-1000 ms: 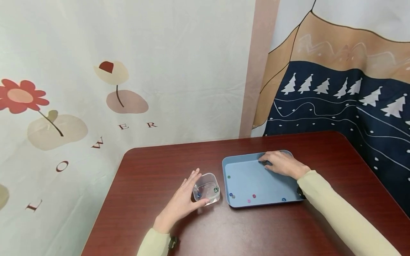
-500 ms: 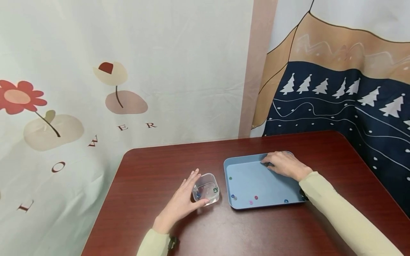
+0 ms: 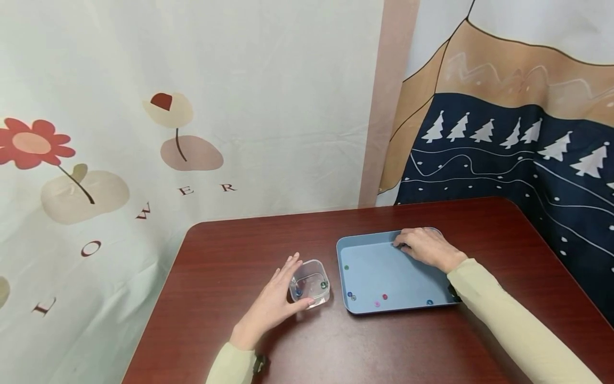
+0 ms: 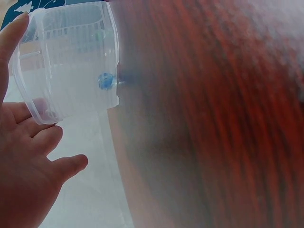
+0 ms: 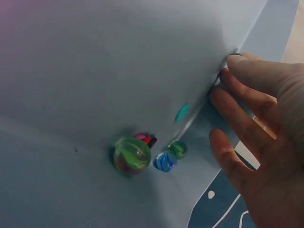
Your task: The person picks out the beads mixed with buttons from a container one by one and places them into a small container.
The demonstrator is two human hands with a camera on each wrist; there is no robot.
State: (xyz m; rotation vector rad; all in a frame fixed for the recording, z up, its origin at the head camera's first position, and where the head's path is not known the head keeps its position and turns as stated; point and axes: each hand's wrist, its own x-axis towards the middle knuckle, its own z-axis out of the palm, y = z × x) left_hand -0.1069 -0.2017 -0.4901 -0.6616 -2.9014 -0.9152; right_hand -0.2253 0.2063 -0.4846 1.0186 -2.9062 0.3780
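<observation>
My left hand rests around a clear plastic box, fingers straight along its left side, thumb at the near rim. A blue marble and a green marble lie in the box. Over the far wall of a blue tray, my right hand reaches in with bent fingers. In the right wrist view, its thumb and forefinger meet a small greyish thing at the wall; I cannot tell whether they pinch it. Below lie a teal disc, a green-swirled marble and a blue-swirled marble.
Along the tray's near and left sides lie several small pieces, among them a red one, a pink one and a blue one. Both stand on a dark red-brown table. A printed curtain hangs behind it.
The tray sits slightly farther right relative to the box than a second ago, and the right hand has shifted right with it. The left hand and box look the same.
</observation>
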